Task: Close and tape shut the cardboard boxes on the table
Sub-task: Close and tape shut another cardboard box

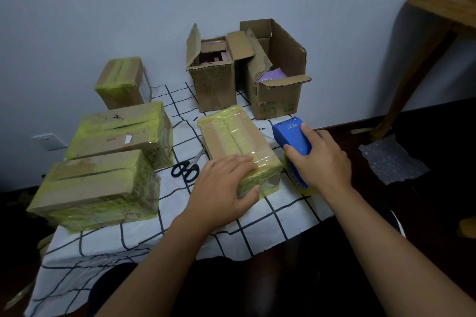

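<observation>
1. Pale wall (103, 8) backs a counter (283, 211) covered by a white cloth with a black grid.
2. Near the middle of the cloth lies a closed cardboard box (231, 134), its top seam and near end wrapped in yellowish tape.
3. The left hand (224, 188) rests on the near end of this box, fingers laid fairly straight across the top and the thumb down against the near face.
4. The right hand (319, 162) grips a blue tape dispenser (292, 135) just to the right of the box; its fingers curl round the blue body, and the yellow tape roll (298, 181) shows below the palm.
5. Black-handled scissors (186, 167) lie on the cloth just left of the box.
6. Three taped boxes sit on the left: one nearest (95, 188), one behind it (121, 134), a smaller one farthest (121, 80).
7. At the far side stand two open boxes with raised flaps, the left one (216, 85) touching the right one (280, 95), which holds something purple.
8. A sheet of bubble wrap (391, 159) lies on the dark floor to the right, near a wooden leg (412, 80).
</observation>
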`<state>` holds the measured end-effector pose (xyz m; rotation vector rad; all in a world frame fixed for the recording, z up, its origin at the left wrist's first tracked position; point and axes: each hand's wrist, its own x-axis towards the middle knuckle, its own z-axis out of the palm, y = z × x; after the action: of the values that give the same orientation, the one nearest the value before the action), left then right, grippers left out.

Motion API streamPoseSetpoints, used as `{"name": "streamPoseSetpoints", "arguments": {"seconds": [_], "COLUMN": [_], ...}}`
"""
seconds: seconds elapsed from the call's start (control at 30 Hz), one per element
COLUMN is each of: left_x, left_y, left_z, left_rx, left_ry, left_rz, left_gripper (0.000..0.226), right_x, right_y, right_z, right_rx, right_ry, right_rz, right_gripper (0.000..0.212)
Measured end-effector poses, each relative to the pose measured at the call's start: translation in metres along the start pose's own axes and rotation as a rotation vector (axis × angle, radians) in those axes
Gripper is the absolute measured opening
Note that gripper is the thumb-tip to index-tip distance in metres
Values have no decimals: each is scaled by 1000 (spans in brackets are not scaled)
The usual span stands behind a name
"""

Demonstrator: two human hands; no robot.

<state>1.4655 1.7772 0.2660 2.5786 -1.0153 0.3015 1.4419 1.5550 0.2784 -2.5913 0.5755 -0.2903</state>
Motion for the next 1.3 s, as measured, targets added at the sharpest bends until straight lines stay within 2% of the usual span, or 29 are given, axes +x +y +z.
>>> {"name": "streamPoseSetpoints", "arguments": {"seconds": [0.23,0.3,0.4,0.53,0.67,0.83,0.97,1.0,1.17,1.3], "left_x": [20,21,29,48,62,73,78,80,84,86], "left_y": [-13,-16,-20,-29,-39,-46,-50,-51,-60,-70], "left_z": [-4,-5,-8,-9,-12,-12,-19,-20,-15,-17], "left_rx": [-68,-82,-110,-160,-119,-75,4,45,34,6], "left_ry": [-103,-85,-20,-99,-60,-127,-248,-270,-287,-280], "left_rz": [-104,-113,-150,-224,-237,-302,-321,-323,-360,-359], "left_gripper": [63,64,56,46,26,32,75,80,62,68], "right_x": [2,2,3,3,2,2,1,1,1,1], "right_y": [0,0,-1,0,1,2,2,2,2,2], "right_z": [0,1,1,1,2,3,2,2,1,1], "right_rx": [1,3,-1,5,19,27,28,28,27,26], "right_ry": [-5,-3,-7,-13,-3,6,-2,-4,-8,-8], "right_rz": [4,5,3,11,12,7,8,10,13,16], "right_gripper": [69,68,68,69,69,68,68,68,68,68]}}
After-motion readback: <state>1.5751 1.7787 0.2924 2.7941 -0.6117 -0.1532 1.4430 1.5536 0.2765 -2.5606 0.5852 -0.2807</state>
